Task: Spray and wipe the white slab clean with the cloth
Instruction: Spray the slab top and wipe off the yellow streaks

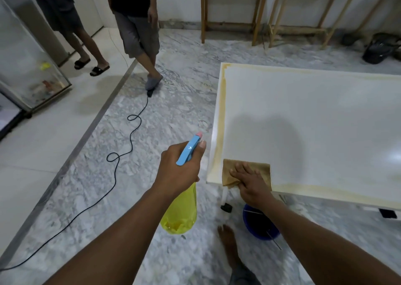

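Yellow-brown staining runs along the edges of the white slab (314, 122), and that border looks like what the job is after. The person's right hand (249, 180) lies flat on a tan cloth (264, 169) at the slab's near left corner, fingers (239, 167) spread and pressing it down, probably to scrub the stained margin there. The left hand (180, 167) hangs just off the slab's left edge, fingers wrapped tight around the neck of a spray bottle (181, 215) with a blue trigger head and a yellow body. It is held clear of the surface with the nozzle pointing up and away from the slab, so I take it as parked while the wiping goes on. Below the slab's near edge sits a blue bucket (258, 224), partly hidden by the right forearm; its contents are too dark to make out. The slab's right end is cut off, and whether the trigger is squeezed I cannot tell.
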